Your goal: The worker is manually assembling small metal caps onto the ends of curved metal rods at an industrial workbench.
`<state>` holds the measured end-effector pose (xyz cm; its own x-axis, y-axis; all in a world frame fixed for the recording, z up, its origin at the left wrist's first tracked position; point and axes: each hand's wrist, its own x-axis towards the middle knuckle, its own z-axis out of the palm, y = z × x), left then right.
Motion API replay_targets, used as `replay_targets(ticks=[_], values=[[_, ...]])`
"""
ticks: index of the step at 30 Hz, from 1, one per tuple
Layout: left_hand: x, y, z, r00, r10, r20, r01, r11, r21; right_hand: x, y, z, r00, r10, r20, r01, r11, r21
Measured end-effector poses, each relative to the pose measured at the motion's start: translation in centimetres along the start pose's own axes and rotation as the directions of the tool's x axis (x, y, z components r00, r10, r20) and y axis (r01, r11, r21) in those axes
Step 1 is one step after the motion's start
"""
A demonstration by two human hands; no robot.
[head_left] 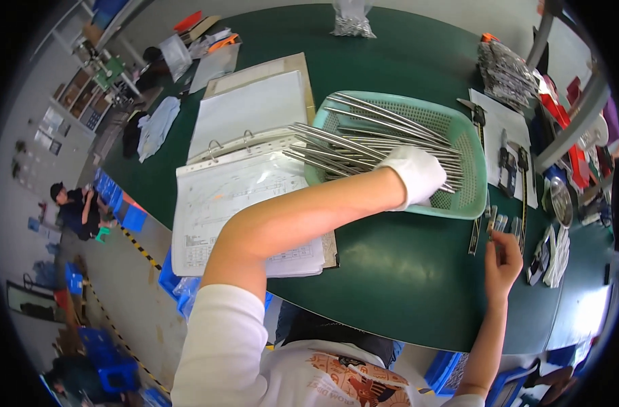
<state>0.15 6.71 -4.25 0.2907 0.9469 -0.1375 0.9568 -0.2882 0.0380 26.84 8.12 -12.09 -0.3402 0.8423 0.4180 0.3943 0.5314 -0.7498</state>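
A mint-green perforated basket (pixel 469 139) stands on the table in front of me, with a heap of thin shiny metal rods (pixel 364 146) in it. Many rods jut out over its left rim. My left hand (pixel 414 173), in a white glove, reaches across into the basket and rests at the rods' right part; its fingers are hidden. My right hand (pixel 503 261), bare, is at the table's right side, fingers curled in a pinch. Its fingertips meet several small cylindrical pieces (pixel 501 222); what they hold is too small to make out.
An open ring binder (pixel 248 197) with drawings lies left of the basket. Calipers (pixel 507 169) lie on and by a white sheet at right, near white gloves (pixel 557 258). Bagged parts (pixel 506 71) are piled behind. A grey post (pixel 574 132) rises at the right.
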Motion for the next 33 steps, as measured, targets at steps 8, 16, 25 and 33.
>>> replay_targets(ticks=[8,16,25,33], values=[[1.2,0.2,0.7,0.999,-0.003,0.049,0.005,0.999,-0.041,0.5,-0.5,-0.3,0.991,-0.134,-0.014,0.133,0.990,-0.054],[1.4,-0.2,1.4,1.000,0.001,0.015,-0.001,0.998,-0.057,0.9,0.1,0.4,0.990,-0.131,-0.047,0.128,0.990,-0.057],[2.1,-0.5,2.6,0.997,0.025,0.073,-0.022,0.999,-0.040,0.6,-0.1,0.7,0.989,-0.146,-0.018,0.144,0.986,-0.085],[2.3,-1.4,1.0,0.967,0.096,0.238,-0.061,0.986,-0.153,0.6,-1.3,0.9,0.990,-0.138,0.029,0.140,0.987,-0.079]])
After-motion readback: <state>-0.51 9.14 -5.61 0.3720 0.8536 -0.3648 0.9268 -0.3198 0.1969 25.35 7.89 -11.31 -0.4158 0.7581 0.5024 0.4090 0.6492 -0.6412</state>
